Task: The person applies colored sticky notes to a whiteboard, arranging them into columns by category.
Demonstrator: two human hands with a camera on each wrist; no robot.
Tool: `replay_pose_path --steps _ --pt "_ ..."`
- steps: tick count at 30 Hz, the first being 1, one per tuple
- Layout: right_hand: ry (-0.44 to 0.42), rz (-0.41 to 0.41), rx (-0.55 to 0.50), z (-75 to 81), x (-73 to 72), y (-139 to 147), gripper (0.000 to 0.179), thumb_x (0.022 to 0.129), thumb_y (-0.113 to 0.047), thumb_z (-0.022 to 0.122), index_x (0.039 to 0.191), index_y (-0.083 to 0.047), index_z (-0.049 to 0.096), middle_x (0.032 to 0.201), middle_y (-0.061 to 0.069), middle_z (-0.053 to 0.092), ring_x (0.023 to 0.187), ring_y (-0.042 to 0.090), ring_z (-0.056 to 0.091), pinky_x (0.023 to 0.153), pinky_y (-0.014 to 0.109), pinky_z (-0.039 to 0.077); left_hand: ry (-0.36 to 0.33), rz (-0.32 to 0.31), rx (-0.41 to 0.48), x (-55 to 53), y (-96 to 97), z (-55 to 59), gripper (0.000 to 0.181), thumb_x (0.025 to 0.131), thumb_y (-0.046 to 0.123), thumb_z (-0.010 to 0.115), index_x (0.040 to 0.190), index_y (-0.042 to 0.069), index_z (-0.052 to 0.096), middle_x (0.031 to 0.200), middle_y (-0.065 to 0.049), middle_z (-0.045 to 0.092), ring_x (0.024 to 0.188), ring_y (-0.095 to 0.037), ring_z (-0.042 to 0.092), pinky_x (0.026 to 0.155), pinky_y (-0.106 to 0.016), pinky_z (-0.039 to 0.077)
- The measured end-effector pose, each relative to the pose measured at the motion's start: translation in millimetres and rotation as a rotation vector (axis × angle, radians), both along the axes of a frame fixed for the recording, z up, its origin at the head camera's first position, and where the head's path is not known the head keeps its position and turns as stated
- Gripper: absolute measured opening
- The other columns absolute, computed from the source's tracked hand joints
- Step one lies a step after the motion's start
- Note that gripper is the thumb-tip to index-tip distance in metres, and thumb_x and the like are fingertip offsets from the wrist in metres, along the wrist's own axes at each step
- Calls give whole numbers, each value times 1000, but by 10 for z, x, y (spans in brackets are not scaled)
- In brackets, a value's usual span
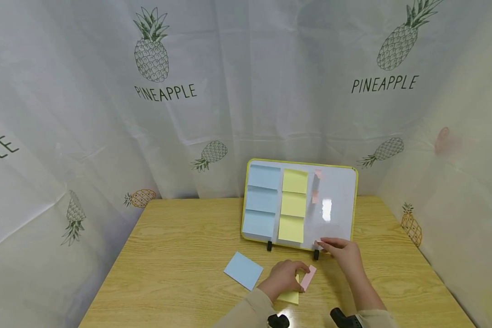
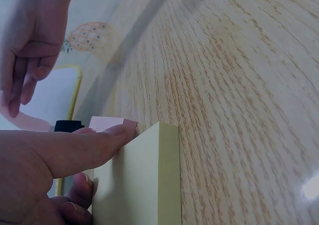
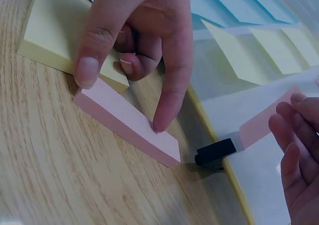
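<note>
My left hand (image 1: 284,277) holds a narrow pink sticky note pad (image 3: 127,120) on the table, its thumb at one end and index finger farther along. A yellow sticky note pad (image 2: 134,180) lies beneath and beside that hand. At the whiteboard's (image 1: 336,205) lower edge, my right hand (image 1: 346,255) pinches a pink sticky note (image 3: 264,120) by one end; the strip lies against the white surface. Two small pink notes (image 1: 315,197) stick higher up in the same column. To their left run a column of yellow notes (image 1: 293,204) and one of blue notes (image 1: 262,199).
A blue sticky note pad (image 1: 243,270) lies on the wooden table (image 1: 176,255), left of my left hand. Black clips (image 1: 316,254) support the tilted board from its bottom edge. Behind the table hangs a curtain (image 1: 250,105) with pineapple prints.
</note>
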State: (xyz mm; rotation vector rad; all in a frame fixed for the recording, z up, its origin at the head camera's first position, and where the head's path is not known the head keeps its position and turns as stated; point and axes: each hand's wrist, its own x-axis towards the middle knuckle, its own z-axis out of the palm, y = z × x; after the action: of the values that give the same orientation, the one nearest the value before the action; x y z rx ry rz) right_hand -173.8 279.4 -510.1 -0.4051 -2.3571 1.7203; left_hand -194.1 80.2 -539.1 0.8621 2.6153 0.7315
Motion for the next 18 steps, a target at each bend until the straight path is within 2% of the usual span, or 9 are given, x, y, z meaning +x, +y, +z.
replay_pose_path --steps 4,12,15,18 --pt "-7 -8 -17 -10 32 -28 39 88 -26 76 112 4 71 92 9 74 80 10 68 72 33 52 8 1 -1 3 0 -2 49 69 21 91 112 33 70 84 16 59 76 -3 49 69 -25 42" --pt "-46 -41 -38 -26 100 -53 47 83 -38 78 113 -3 73 90 0 74 80 14 61 80 38 46 5 0 -3 -2 15 -18 50 69 22 90 113 34 70 84 17 59 76 -3 50 69 -25 42" --pt "-42 -62 -86 -52 103 -69 45 82 -36 79 112 -4 73 91 -4 73 82 11 64 84 32 45 0 2 -3 -7 15 -21 50 69 22 91 112 35 70 87 17 60 79 -3 51 71 -26 43" --pt "-13 -95 -165 -94 90 -102 40 83 -27 80 111 0 73 90 -6 73 82 9 67 82 23 48 -6 4 2 -11 13 -20 50 69 22 91 112 35 70 89 17 61 80 -4 52 72 -27 43"
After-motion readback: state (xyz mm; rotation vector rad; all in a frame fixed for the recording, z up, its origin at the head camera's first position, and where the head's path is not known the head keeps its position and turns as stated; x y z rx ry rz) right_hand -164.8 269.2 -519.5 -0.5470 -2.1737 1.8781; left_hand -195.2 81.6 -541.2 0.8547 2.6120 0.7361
